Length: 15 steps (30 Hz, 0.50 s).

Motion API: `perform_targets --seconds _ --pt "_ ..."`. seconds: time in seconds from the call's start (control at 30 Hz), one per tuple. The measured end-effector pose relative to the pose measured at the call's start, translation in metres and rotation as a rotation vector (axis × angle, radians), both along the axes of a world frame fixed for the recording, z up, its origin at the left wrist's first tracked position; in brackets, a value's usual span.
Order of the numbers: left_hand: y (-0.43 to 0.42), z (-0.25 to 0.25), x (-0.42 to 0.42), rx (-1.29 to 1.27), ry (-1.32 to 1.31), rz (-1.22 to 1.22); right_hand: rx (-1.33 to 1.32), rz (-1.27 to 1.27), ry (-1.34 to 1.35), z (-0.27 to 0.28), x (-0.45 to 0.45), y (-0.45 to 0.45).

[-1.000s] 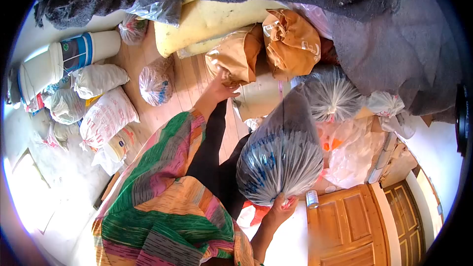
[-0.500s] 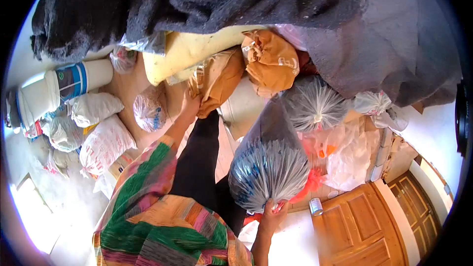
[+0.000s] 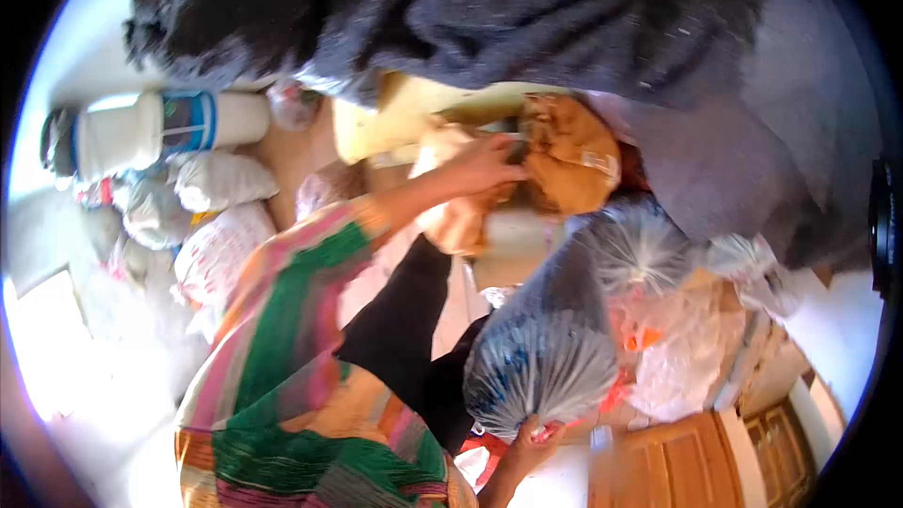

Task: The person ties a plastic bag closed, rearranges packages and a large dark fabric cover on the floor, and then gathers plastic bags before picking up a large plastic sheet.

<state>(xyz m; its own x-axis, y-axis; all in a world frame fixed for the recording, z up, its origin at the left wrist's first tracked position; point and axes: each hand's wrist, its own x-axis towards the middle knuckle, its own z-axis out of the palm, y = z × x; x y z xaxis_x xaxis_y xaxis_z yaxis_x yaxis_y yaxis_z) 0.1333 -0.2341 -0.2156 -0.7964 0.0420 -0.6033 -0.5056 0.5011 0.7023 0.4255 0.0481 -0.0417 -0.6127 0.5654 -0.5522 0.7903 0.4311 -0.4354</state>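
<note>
My right hand (image 3: 534, 447) is closed on the gathered end of a large dark, see-through plastic bag (image 3: 541, 357), which bulges with blue-looking contents. My left hand (image 3: 484, 167) reaches over a light brown bag (image 3: 451, 221), fingers stretched toward a darker orange-brown bag (image 3: 569, 155) beside it. The hand is slightly blurred, and I cannot tell whether its fingertips touch that second bag. Both brown bags look crumpled and rest under the edge of a yellowish cushion-like slab (image 3: 367, 122).
Dark blankets (image 3: 451, 19) hang across the top. On the left are a white bucket (image 3: 118, 136) and several filled white sacks (image 3: 221, 181). Right of the dark bag lie another tied clear bag (image 3: 644, 245) and loose pale plastic (image 3: 682, 348). A wooden door (image 3: 668, 470) is at lower right.
My left hand has left the lower side of the light brown bag and moved up and right toward the other one. My right hand keeps hold of the plastic bag. The view has shifted.
</note>
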Motion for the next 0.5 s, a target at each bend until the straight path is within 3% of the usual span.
perform_targets --seconds 0.03,0.1,0.2,0.3,0.33,0.37,0.47,0.5 --pt "0.012 -0.007 -0.014 -0.124 0.032 -0.078 -0.007 -0.022 0.006 -0.001 -0.001 -0.001" --pt "0.032 0.009 -0.036 0.149 0.053 0.075 -0.015 0.018 0.021 -0.007 0.005 0.001" --pt "0.071 -0.031 -0.063 -0.193 0.012 0.041 0.026 0.061 0.064 -0.009 0.010 0.004" --pt "0.068 -0.038 -0.081 -0.215 -0.082 0.019 0.044 0.055 0.117 -0.001 0.002 -0.005" --pt "0.064 -0.041 -0.074 0.031 0.127 0.125 0.032 0.049 0.071 0.001 0.001 -0.005" --pt "0.057 -0.050 -0.075 -0.090 0.134 -0.049 0.022 0.035 0.033 0.003 0.000 -0.005" --pt "0.035 -0.056 -0.062 0.007 0.014 -0.186 -0.014 -0.003 -0.078 0.012 -0.003 -0.007" --pt "0.036 -0.051 -0.049 -0.066 0.137 -0.133 -0.050 -0.017 -0.140 0.012 -0.003 -0.005"
